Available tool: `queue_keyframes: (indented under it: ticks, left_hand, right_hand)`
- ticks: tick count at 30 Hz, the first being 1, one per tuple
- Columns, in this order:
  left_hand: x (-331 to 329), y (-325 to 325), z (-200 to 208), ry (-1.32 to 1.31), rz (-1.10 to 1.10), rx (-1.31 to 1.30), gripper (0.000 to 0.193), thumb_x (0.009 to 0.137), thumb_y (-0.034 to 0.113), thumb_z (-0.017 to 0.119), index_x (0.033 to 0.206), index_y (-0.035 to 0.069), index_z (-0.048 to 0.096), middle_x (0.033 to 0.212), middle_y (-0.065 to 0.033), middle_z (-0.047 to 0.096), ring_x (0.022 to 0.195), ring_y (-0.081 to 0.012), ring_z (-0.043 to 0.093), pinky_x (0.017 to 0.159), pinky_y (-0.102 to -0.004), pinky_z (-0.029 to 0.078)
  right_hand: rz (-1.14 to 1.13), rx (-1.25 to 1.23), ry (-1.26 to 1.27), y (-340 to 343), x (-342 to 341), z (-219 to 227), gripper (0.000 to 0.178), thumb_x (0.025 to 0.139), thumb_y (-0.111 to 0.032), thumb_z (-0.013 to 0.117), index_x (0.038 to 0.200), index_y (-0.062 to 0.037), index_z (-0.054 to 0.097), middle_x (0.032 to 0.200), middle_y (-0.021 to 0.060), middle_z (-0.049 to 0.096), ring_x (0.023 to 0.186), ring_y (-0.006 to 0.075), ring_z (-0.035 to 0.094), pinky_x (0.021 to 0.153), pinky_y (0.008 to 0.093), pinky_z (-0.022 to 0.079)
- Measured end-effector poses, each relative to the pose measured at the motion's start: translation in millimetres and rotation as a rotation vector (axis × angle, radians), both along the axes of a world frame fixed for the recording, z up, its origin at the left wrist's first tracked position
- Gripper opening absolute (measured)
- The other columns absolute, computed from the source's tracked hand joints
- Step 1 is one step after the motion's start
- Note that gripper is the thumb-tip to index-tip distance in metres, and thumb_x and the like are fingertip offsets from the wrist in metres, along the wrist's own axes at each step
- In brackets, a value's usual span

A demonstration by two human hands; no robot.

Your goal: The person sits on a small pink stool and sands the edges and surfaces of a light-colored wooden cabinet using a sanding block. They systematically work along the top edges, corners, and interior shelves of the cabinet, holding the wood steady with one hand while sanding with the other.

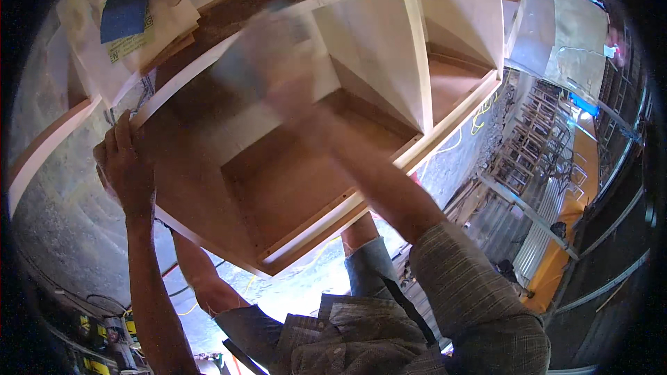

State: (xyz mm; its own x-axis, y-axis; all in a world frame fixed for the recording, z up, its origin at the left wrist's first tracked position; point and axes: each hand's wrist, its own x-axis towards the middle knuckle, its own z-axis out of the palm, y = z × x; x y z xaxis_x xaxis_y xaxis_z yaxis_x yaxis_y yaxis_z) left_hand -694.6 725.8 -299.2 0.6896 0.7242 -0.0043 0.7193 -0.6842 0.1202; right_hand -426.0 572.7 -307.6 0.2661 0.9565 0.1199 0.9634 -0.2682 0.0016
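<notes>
A wooden cabinet carcass (292,180) with pale face edges and divided compartments spans the middle of the view at a tilt. At its left corner, my left hand (130,167) is closed round the side panel's edge, fingertips over the top. My right hand (278,55) is smeared by motion above the largest compartment, near the far front edge. A greyish-blue blur lies beside its fingers; whether that is something held cannot be made out. My right forearm crosses over the cabinet's near rail.
A dark blue sheet (127,8), perhaps sandpaper, lies on a wooden board (177,7) at the upper left. Stacked metal frames (535,139) and an orange beam (566,236) stand at the right. Yellow-and-black tools (104,333) sit at the lower left. A yellow cord (479,121) lies on the concrete floor.
</notes>
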Motion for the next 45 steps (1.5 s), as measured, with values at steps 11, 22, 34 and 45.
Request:
queue_keyframes:
  ticks: [11,22,34,45]
  left_hand:
    - [-10,-1,1,0.042,0.042,0.01,0.042,0.082,0.026,0.062,0.122,0.015,0.055,0.113,-0.0065,0.06,0.096,-0.0306,0.053,0.081,-0.0442,0.046]
    - [-42,-44,-2,-0.298,0.138,0.261,0.047,0.084,0.007,0.055,0.126,-0.008,0.04,0.132,-0.0342,0.034,0.112,-0.0443,0.044,0.09,-0.048,0.042]
    - [-3,-63,20,-0.586,0.84,-0.434,0.048,0.084,0.013,0.054,0.127,-0.001,0.037,0.109,-0.0255,0.047,0.102,-0.0447,0.049,0.087,-0.0518,0.041]
    - [-5,-63,20,-0.62,0.799,-0.446,0.048,0.085,0.013,0.054,0.127,-0.003,0.036,0.109,-0.0271,0.047,0.103,-0.0456,0.048,0.088,-0.051,0.04]
  right_hand:
    - [-0.549,0.008,0.365,-10,66,89,0.061,0.076,-0.002,0.054,0.134,0.0,0.037,0.132,0.0257,0.043,0.12,0.0394,0.044,0.105,0.048,0.03]
    - [0.318,-0.014,0.337,38,-130,95,0.07,0.062,0.004,0.063,0.129,-0.0057,0.046,0.134,0.0187,0.046,0.123,0.0356,0.045,0.097,0.0486,0.039]
    - [0.344,-0.577,0.421,163,-80,111,0.057,0.074,-0.011,0.063,0.129,-0.0053,0.047,0.116,0.019,0.057,0.108,0.0336,0.055,0.093,0.0416,0.043]
    - [0.507,-0.694,0.507,187,-87,68,0.063,0.075,-0.048,0.069,0.116,-0.0025,0.054,0.105,0.0179,0.062,0.096,0.0321,0.061,0.085,0.0386,0.048]
